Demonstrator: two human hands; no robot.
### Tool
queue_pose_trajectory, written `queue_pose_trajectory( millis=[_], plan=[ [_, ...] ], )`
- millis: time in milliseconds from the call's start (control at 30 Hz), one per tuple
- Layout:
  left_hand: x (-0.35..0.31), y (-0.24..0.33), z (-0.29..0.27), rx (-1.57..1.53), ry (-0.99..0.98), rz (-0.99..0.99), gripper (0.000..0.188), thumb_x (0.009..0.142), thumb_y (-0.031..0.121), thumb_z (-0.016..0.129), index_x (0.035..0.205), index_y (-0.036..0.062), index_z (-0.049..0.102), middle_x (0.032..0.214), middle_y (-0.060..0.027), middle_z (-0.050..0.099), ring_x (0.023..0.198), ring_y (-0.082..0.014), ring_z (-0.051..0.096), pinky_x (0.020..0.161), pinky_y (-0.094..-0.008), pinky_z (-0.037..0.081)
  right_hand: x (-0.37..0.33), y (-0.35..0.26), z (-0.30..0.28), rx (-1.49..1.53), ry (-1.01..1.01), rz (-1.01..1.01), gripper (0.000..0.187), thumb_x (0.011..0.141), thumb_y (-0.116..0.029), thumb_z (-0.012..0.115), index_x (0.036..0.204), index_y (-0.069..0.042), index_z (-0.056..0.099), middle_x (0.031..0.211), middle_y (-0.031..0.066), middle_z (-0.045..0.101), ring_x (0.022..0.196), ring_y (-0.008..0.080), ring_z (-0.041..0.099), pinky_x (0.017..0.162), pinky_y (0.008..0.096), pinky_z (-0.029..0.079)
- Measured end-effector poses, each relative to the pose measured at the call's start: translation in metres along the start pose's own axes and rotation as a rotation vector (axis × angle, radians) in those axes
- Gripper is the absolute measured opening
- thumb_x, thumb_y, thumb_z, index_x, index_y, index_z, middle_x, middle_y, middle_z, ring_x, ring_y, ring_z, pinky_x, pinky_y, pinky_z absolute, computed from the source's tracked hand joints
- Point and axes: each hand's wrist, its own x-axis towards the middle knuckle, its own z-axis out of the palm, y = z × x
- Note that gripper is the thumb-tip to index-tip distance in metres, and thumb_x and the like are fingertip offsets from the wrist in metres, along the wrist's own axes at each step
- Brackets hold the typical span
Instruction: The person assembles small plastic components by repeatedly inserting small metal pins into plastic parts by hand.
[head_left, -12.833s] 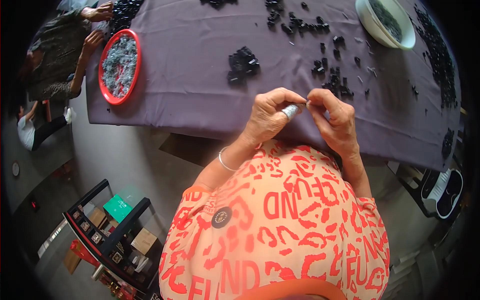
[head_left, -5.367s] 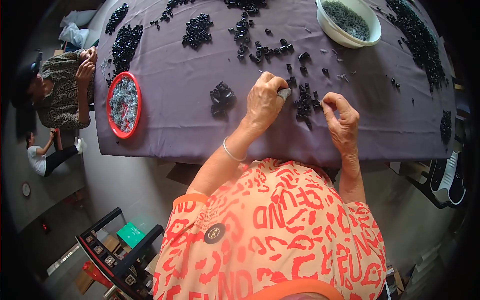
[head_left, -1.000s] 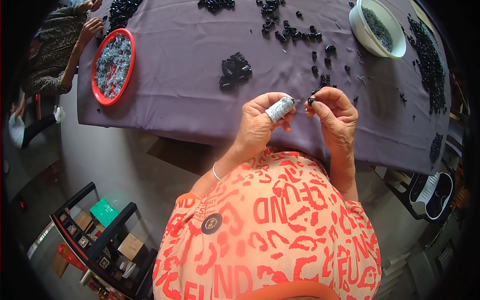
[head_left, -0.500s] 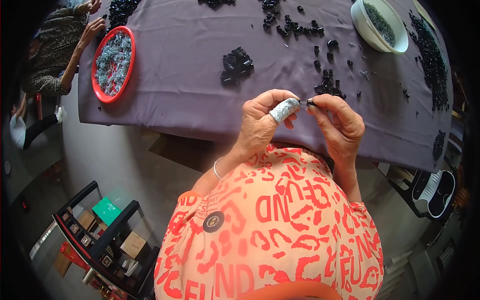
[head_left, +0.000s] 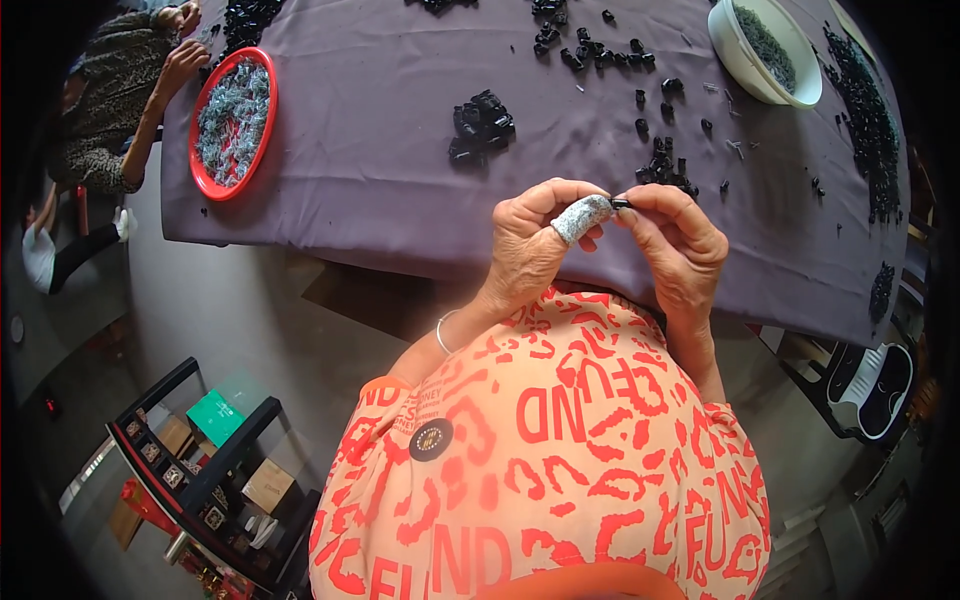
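My left hand [head_left: 532, 236] is closed in a pinch over the table's front edge, a grey fabric cover [head_left: 582, 219] on its thumb. My right hand [head_left: 682, 240] pinches a small black plastic part [head_left: 620, 203], and the fingertips of both hands nearly meet at it. A small metal spring, seen between the hands half a second ago, is now hidden at the left fingertips. Just beyond the right hand lies a cluster of similar black parts [head_left: 664, 165]. Another heap of black parts [head_left: 482, 126] sits farther left.
On the purple tablecloth [head_left: 350, 150], a red tray [head_left: 270, 110] of springs stands left and a white bowl [head_left: 728, 58] of springs far right. Black parts [head_left: 868, 140] line the right edge. A co-worker's hand [head_left: 183, 65] is beyond the tray. A shelf [head_left: 215, 480] stands lower left.
The gap between my hands has closed: my left hand moved slightly right toward the black part, and the spring that showed between them is out of sight. The whole view shifted a little.
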Motion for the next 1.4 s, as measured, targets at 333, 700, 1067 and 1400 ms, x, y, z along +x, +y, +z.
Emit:
queue_pose_trajectory(
  millis=[333,700,1067,1400],
  plan=[
    [0.000,-0.009,-0.008,0.093,0.018,0.057,0.013,0.087,0.006,0.065,0.099,0.0016,0.069,0.090,-0.0043,0.065,0.075,-0.0078,0.061,0.063,-0.0201,0.053,0.001,0.004,0.001,-0.164,0.009,-0.084,0.017,0.080,0.011,0.065,0.096,0.004,0.065,0.093,0.0089,0.067,0.087,0.0133,0.064,0.080,0.0235,0.051],
    [0.012,-0.018,0.000,0.089,0.047,0.091,0.015,0.087,0.004,0.063,0.101,0.0017,0.069,0.085,-0.0024,0.064,0.070,-0.0068,0.059,0.058,-0.0216,0.050,0.009,0.016,0.002,-0.370,0.044,-0.292,0.018,0.080,0.011,0.064,0.095,0.002,0.064,0.092,0.0106,0.067,0.086,0.0164,0.064,0.078,0.0269,0.051],
    [0.034,-0.023,-0.021,1.039,-0.045,0.371,0.019,0.080,-0.001,0.060,0.097,-0.0006,0.067,0.078,-0.0129,0.063,0.068,-0.0195,0.062,0.063,-0.0320,0.050,0.024,0.047,-0.002,-0.903,-0.108,-0.507,0.024,0.074,0.007,0.063,0.096,-0.001,0.058,0.083,0.0123,0.059,0.075,0.0288,0.057,0.069,0.0373,0.047],
    [0.045,0.004,-0.017,0.670,-0.066,-0.234,0.021,0.086,0.011,0.059,0.101,-0.0013,0.068,0.086,-0.0077,0.069,0.071,-0.0104,0.065,0.058,-0.0236,0.052,0.025,0.047,-0.003,-0.922,-0.141,-0.461,0.039,0.073,0.006,0.064,0.110,-0.001,0.054,0.081,0.0115,0.059,0.072,0.0275,0.058,0.066,0.0369,0.047]
  ],
)
